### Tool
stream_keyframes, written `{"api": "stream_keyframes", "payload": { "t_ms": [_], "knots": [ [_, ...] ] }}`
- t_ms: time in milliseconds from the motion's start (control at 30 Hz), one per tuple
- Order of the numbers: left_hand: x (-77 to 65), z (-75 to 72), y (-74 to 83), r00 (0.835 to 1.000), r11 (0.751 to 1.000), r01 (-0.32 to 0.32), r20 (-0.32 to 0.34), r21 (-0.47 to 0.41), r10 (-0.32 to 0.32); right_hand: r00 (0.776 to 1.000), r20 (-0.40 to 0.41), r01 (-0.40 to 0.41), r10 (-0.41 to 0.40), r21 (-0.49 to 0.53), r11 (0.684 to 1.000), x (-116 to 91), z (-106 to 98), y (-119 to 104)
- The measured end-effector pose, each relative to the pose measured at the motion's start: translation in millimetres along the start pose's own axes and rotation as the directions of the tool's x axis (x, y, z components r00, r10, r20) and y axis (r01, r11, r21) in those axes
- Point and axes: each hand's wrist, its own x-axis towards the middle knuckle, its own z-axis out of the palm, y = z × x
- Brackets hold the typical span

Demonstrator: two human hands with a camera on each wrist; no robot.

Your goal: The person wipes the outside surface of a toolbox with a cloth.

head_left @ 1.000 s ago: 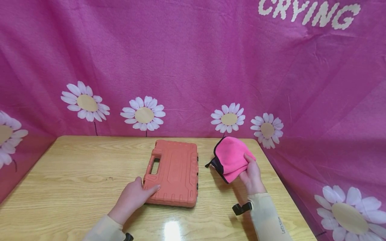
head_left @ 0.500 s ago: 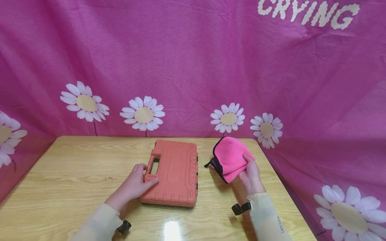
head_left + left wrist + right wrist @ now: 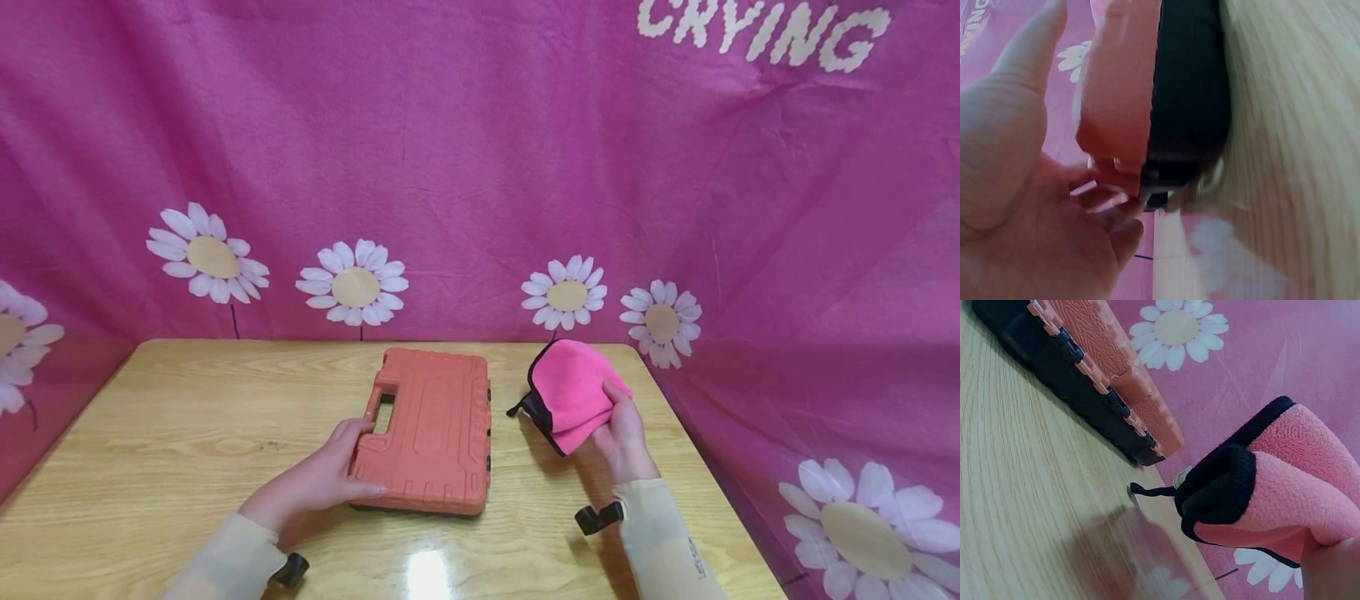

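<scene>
An orange-red plastic tool case (image 3: 431,433) with a black lower half lies flat on the wooden table, its handle towards the left. At its near left corner is my left hand (image 3: 318,477), fingers beside the handle and thumb overlapping the top in the head view. The left wrist view has that thumb stretched out apart from the case (image 3: 1119,81), fingertips right at the handle side. To the right, my right hand (image 3: 624,429) pinches a bright pink cleaning cloth (image 3: 573,387) with black edging, a black corner pocket and a hanging loop. The cloth (image 3: 1297,469) is held above the table.
Hinges run along the case's right side, facing the cloth. The wooden table (image 3: 202,433) ends at a magenta curtain (image 3: 465,167) printed with daisies, behind and on both sides. Black camera mounts sit at both wrists.
My left hand has shifted along the case's handle side, first away from me, then back towards me and left. The case's near left corner shows more. The right hand keeps the cloth in place.
</scene>
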Motion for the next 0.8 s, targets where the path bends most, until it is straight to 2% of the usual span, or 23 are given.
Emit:
{"api": "stream_keyframes", "payload": {
  "t_ms": [133, 233, 433, 800],
  "knots": [
    [-4.9, -2.1, -4.6, 0.999, 1.0, -0.012, 0.053, -0.001, 0.012, 1.0, 0.003, -0.006, 0.006, 0.006, 1.0, 0, 0, 0],
    [-6.5, -2.0, -9.5, 0.998, 0.999, -0.034, 0.06, 0.017, 0.033, 1.0, 0.013, -0.005, 0.005, 0.003, 1.0, 1, 1, 1],
    [-7.9, 2.3, -16.9, 0.999, 0.997, -0.037, 0.012, 0.063, 0.036, 1.0, 0.007, 0.007, -0.007, 0.005, 1.0, -1, 1, 1],
    [-10.3, 6.5, -15.3, 0.998, 0.997, 0.006, -0.058, 0.083, -0.001, 1.0, -0.02, 0.002, -0.003, -0.009, 1.0, -2, 2, 1]
  ]
}}
